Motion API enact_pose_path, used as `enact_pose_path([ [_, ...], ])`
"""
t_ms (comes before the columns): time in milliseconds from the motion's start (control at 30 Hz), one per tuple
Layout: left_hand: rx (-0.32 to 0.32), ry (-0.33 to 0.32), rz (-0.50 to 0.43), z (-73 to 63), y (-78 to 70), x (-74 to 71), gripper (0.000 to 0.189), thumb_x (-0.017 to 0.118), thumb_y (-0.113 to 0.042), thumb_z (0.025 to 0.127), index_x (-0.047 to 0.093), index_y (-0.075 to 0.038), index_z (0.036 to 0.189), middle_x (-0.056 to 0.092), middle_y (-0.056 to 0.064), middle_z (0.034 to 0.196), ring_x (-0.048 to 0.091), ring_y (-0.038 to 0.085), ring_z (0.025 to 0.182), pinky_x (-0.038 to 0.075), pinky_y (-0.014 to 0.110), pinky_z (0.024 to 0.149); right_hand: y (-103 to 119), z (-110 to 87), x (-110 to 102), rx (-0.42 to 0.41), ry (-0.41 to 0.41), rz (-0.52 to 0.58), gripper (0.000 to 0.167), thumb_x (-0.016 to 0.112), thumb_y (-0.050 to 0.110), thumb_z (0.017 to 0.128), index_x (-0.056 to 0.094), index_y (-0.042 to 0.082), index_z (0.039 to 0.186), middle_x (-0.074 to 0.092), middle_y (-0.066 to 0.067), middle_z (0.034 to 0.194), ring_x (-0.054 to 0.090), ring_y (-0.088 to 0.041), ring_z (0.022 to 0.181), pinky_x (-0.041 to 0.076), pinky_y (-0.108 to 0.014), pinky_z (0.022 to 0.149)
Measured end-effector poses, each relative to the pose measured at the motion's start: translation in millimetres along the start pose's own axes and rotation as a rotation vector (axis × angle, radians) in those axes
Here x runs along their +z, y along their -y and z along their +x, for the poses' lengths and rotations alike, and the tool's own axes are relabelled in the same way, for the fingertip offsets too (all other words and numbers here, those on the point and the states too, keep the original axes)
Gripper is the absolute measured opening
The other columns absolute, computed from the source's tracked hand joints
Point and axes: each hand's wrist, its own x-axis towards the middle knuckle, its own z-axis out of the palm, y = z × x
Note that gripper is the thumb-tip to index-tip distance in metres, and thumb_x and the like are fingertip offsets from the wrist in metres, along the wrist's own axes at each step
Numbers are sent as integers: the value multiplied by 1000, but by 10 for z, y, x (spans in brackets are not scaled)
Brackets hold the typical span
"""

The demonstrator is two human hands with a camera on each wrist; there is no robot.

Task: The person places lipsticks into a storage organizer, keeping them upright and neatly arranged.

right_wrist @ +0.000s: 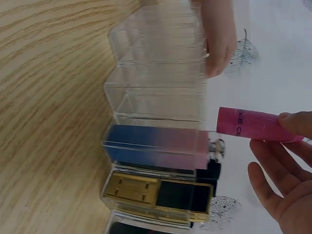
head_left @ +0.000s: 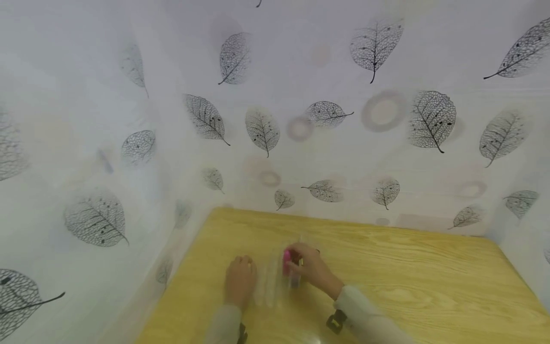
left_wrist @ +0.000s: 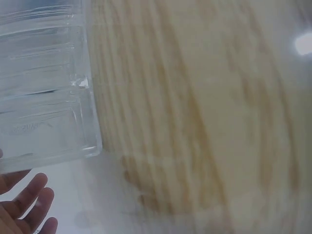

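My right hand (head_left: 312, 267) pinches a pink lipstick tube (right_wrist: 251, 123) with dark lettering between thumb and fingers. The tube is just above the open top of a clear plastic organizer (right_wrist: 156, 100), in line with the compartments beside a blue-to-pink lipstick tube (right_wrist: 156, 146). A gold-and-black lipstick tube (right_wrist: 158, 193) stands in another slot, and part of a dark one (right_wrist: 139, 228) shows at the view's edge. My left hand (head_left: 240, 282) is at the organizer's opposite end, its fingers (left_wrist: 36, 197) loosely extended beside the clear corner.
The organizer stands on a wood-grain table (head_left: 412, 277). A white curtain-like sheet (head_left: 283, 76) with dark leaf prints rises behind the table and along its left side. Each wrist carries a dark strapped device (head_left: 336, 321).
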Motion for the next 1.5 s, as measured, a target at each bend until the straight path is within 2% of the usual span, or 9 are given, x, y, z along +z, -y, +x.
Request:
enact_pose_path([
  [67, -1, 6, 8, 3, -1, 10, 19, 52, -21, 91, 65, -7, 91, 63, 9, 87, 59, 22, 78, 50, 39, 68, -30, 2, 54, 24, 7, -16, 22, 68, 7, 80, 62, 5, 101, 63, -3, 93, 61, -17, 84, 54, -34, 76],
  [200, 19, 21, 43, -2, -1, 16, 19, 51, -21, 92, 65, -7, 92, 63, 8, 88, 58, 21, 78, 50, 37, 68, -53, 7, 139, 14, 34, -74, 14, 69, 9, 80, 61, 11, 91, 61, 1, 88, 58, -15, 82, 53, -33, 75],
  [367, 32, 7, 47, -17, -5, 6, 17, 53, -20, 91, 65, -8, 92, 62, 6, 84, 57, 18, 74, 49, 34, 65, -70, 6, 201, 5, 67, -138, 11, 68, 9, 82, 62, 10, 91, 63, 0, 89, 58, -12, 83, 53, -30, 76],
  [700, 42, 24, 74, -35, 10, -1, 18, 53, -20, 92, 65, -8, 95, 64, 7, 89, 59, 20, 78, 50, 34, 67, -132, 18, 272, -127, 70, -263, 9, 68, 5, 80, 64, 7, 87, 65, 0, 81, 57, -7, 74, 49, -17, 69],
  [800, 42, 26, 87, -36, 7, -9, 18, 52, -20, 92, 65, -8, 95, 64, 7, 89, 59, 19, 78, 50, 33, 66, -134, 18, 277, -135, 82, -312, 10, 69, 6, 79, 65, 8, 88, 65, 2, 80, 56, -5, 72, 49, -17, 68],
  [1067, -1, 34, 27, -41, -12, -27, 20, 52, -22, 93, 65, -7, 96, 64, 8, 89, 59, 20, 78, 50, 34, 67, -149, -3, 258, -168, 93, -442, 15, 74, 12, 77, 64, 10, 88, 65, 3, 79, 55, -6, 70, 44, -21, 69],
  [1267, -2, 47, 28, -19, -19, 22, 20, 51, -22, 93, 65, -8, 97, 64, 8, 91, 59, 20, 80, 50, 35, 69, -152, -25, 224, -196, 71, -473, 15, 73, 10, 77, 65, 8, 89, 66, 2, 81, 57, -7, 71, 47, -22, 68],
  [1400, -2, 57, 17, 4, -39, 60, 21, 51, -22, 93, 65, -8, 98, 64, 8, 93, 59, 21, 81, 50, 36, 70, -159, -45, 185, -189, 65, -460, 16, 73, 9, 77, 64, 7, 91, 66, 1, 83, 57, -7, 74, 49, -20, 69],
  [1500, 18, 39, 20, 11, -55, 71, 20, 52, -22, 92, 65, -8, 97, 64, 8, 92, 59, 21, 80, 50, 36, 69, -159, -63, 154, -189, 55, -418, 17, 72, 8, 77, 63, 6, 92, 66, 0, 84, 59, -9, 75, 50, -20, 70],
])
